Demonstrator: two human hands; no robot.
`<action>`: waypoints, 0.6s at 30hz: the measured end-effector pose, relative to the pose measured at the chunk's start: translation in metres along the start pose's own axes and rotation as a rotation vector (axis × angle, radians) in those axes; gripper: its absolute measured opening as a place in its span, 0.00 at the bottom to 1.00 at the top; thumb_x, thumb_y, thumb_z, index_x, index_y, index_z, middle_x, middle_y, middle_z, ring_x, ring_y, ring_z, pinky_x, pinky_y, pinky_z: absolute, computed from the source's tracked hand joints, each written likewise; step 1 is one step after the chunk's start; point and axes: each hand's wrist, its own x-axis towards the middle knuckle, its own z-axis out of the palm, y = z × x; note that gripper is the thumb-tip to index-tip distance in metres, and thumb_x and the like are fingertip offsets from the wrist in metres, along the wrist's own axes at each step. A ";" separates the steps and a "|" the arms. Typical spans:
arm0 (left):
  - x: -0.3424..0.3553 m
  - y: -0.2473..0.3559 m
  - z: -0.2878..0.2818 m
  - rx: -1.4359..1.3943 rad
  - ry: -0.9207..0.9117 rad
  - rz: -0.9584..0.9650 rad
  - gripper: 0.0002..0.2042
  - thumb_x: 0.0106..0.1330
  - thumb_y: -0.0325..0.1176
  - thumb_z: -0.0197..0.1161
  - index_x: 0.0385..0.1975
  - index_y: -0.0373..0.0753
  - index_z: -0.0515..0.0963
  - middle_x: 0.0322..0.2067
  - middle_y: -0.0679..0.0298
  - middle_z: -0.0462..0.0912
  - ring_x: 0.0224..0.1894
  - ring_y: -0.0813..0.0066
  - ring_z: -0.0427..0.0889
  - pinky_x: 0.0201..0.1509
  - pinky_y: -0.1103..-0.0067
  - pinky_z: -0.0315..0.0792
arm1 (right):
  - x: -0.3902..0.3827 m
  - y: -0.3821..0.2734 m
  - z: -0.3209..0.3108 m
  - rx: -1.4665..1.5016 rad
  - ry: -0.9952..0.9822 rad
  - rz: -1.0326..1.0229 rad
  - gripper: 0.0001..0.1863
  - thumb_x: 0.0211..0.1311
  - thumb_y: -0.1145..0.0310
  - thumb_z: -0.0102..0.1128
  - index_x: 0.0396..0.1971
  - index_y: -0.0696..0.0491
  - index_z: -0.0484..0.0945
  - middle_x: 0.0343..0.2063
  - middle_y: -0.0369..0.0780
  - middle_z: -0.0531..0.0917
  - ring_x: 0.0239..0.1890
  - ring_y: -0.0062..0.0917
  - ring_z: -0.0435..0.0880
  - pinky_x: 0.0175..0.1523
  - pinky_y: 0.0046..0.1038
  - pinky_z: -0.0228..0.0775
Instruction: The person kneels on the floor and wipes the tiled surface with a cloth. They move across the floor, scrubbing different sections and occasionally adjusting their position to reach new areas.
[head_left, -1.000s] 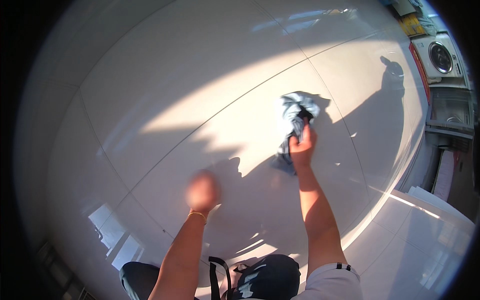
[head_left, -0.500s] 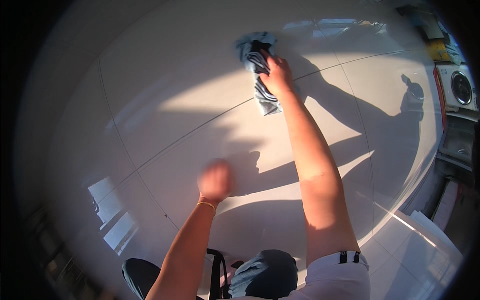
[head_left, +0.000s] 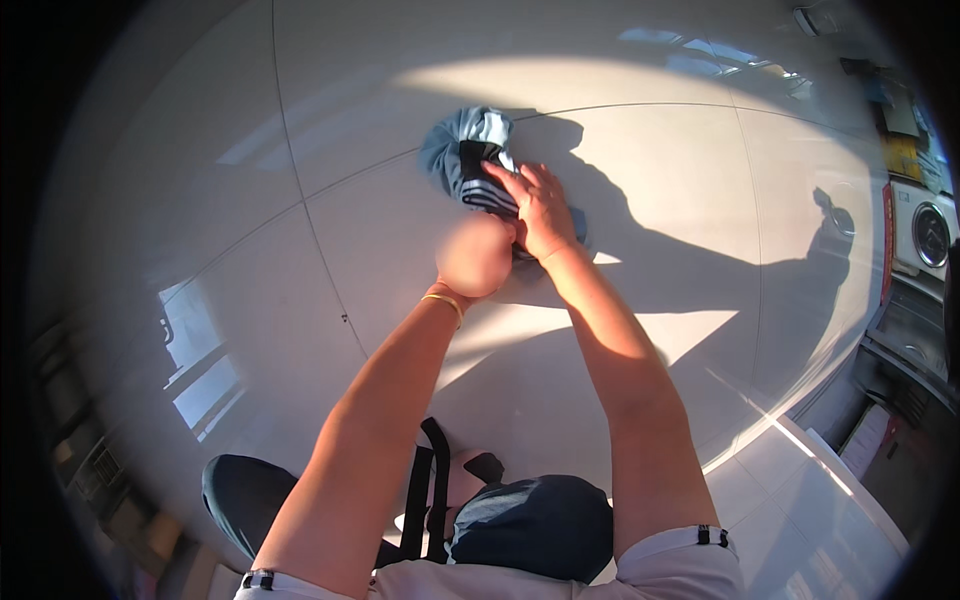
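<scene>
A bunched blue-grey cloth with black and white stripes lies crumpled on the light tiled floor in front of me. My right hand grips its right side, fingers stretched over the striped part. Close beside it on the left, my left hand, with a yellow bracelet at the wrist, reaches the near end of the cloth. That hand is blurred, so its fingers do not show. Both hands partly cover the cloth.
Dark seams cross the glossy floor, which carries sunlit patches and arm shadows. My bent knee is at the bottom. At the right rim stand a white front-loading machine and a white ledge; blurred clutter lines the lower left.
My right hand and the cloth have come nearer and slightly left, and the cloth is more bunched. My left hand has moved up and right, from bare floor to the cloth.
</scene>
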 end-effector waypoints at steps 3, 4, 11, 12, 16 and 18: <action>-0.062 0.004 -0.025 -0.058 0.065 0.116 0.12 0.46 0.20 0.53 0.33 0.36 0.67 0.31 0.55 0.71 0.32 0.52 0.71 0.39 0.65 0.67 | -0.051 -0.037 0.004 0.007 -0.028 -0.068 0.37 0.40 0.65 0.68 0.58 0.36 0.71 0.46 0.42 0.77 0.51 0.38 0.74 0.59 0.38 0.64; -0.086 0.009 -0.033 -0.052 0.091 0.146 0.12 0.46 0.21 0.53 0.32 0.35 0.67 0.30 0.54 0.71 0.32 0.52 0.71 0.38 0.65 0.67 | -0.070 -0.045 0.005 -0.022 -0.095 -0.086 0.38 0.39 0.66 0.69 0.58 0.36 0.71 0.46 0.41 0.77 0.50 0.37 0.74 0.59 0.38 0.64; -0.183 -0.025 -0.127 0.081 0.252 -0.074 0.09 0.50 0.22 0.48 0.33 0.35 0.67 0.31 0.56 0.70 0.33 0.57 0.69 0.40 0.67 0.66 | -0.120 -0.102 -0.027 0.661 -0.025 0.138 0.26 0.43 0.81 0.59 0.46 0.45 0.82 0.39 0.43 0.81 0.43 0.35 0.81 0.49 0.28 0.73; -0.191 -0.031 -0.140 0.086 0.262 -0.153 0.09 0.50 0.22 0.47 0.33 0.35 0.67 0.31 0.56 0.70 0.33 0.58 0.69 0.41 0.68 0.66 | -0.129 -0.094 -0.043 0.748 0.038 0.322 0.26 0.44 0.80 0.58 0.48 0.49 0.81 0.38 0.41 0.83 0.44 0.28 0.81 0.49 0.25 0.72; -0.206 -0.044 -0.168 0.092 0.351 -0.291 0.10 0.51 0.22 0.46 0.34 0.35 0.66 0.32 0.58 0.68 0.34 0.61 0.67 0.40 0.71 0.66 | -0.204 -0.011 -0.139 0.881 0.259 0.822 0.18 0.54 0.75 0.63 0.47 0.57 0.77 0.38 0.37 0.83 0.38 0.20 0.81 0.44 0.23 0.72; -0.209 -0.051 -0.170 0.108 0.376 -0.331 0.10 0.51 0.21 0.45 0.34 0.35 0.66 0.32 0.58 0.68 0.34 0.62 0.67 0.41 0.71 0.66 | -0.262 0.044 -0.169 0.765 0.328 0.940 0.20 0.55 0.76 0.62 0.50 0.57 0.75 0.38 0.36 0.82 0.37 0.19 0.80 0.43 0.23 0.72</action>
